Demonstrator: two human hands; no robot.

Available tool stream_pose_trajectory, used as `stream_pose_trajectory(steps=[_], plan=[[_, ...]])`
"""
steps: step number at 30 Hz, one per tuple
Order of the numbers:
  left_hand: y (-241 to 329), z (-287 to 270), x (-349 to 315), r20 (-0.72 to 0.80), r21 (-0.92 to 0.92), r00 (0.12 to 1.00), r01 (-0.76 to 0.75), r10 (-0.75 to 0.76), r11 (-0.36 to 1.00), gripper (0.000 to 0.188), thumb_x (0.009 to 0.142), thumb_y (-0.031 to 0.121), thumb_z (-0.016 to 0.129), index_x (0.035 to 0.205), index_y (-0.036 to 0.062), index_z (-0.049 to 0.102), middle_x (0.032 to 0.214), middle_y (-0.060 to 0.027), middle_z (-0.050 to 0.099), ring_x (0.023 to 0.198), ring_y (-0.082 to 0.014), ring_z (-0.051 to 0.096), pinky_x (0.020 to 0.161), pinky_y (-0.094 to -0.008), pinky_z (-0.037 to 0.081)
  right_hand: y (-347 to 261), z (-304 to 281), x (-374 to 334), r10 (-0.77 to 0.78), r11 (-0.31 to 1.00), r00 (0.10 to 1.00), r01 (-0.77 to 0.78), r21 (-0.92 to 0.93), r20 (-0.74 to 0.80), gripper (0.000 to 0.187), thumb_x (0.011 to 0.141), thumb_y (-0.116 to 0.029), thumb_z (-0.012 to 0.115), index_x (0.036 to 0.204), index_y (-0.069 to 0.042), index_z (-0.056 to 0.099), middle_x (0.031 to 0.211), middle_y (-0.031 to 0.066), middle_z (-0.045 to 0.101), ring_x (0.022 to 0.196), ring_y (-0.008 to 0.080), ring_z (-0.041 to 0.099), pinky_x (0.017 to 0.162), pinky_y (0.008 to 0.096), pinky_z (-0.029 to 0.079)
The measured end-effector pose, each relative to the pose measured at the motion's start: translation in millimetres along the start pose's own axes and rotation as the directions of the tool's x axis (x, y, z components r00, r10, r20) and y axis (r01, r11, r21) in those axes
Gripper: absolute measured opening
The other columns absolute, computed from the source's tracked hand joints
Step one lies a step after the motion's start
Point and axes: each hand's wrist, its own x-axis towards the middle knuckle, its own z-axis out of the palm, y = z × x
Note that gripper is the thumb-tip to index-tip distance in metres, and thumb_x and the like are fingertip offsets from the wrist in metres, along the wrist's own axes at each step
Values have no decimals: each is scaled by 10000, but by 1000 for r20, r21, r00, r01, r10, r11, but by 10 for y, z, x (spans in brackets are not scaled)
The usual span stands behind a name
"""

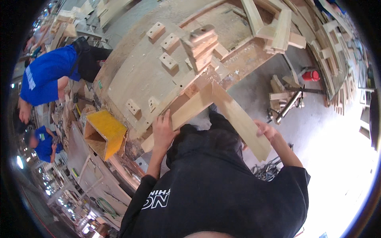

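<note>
The flat, V-shaped frame of two pale wooden boards lies before the person's torso, its left board along the near edge of the wide, wood-topped counter and its right board reaching out over the grey concrete floor. The person's left hand lies across the left board with fingers slightly bent over it; whether the thumb closes underneath cannot be seen. The right hand has its fingers closed around the right board towards its free end, with a bit of fingertip showing at the opposite edge. The likeliest trouble is at the corner: whether the boards are fastened there cannot be told, and if the joint is loose, uneven pull from two hands well away from it could open or twist the V. A swing of the corner could also knock the upright stack of pale wooden blocks just beyond it, since little room separates them. If the right fingers slackened, the overhanging board could drop, as no support shows beneath it. The V's point faces away from the person, towards that stack; from there the left board's long axis slants back to the person's left, while the right board's slants back to the right.
</note>
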Motion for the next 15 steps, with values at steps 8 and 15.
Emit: stream_pose_trajectory(steps=[8, 15], plan=[[-147, -1271, -222, -432, -128, 902, -69, 7, 989, 692, 473, 103, 882, 1109, 67, 611, 1077, -159, 566, 1014, -352, 561, 894, -427, 465, -527, 939, 19, 15, 952, 998, 5, -305, 64, 907, 658, -265, 820, 1404, 21, 391, 1126, 150, 620, 1007, 253, 631, 863, 405, 522], [-16, -2515, 755, -766, 137, 571, -305, 296, 942, 536, 613, 13, 811, 1102, 51, 596, 1208, -132, 600, 1086, -337, 588, 952, -410, 465, -965, 1899, 474, -325, 560, 898, 435, -705, 296, 608, 726, -104, 711, 1284, 20, 504, 1056, 117, 635, 914, 194, 646, 804, 339, 520]])
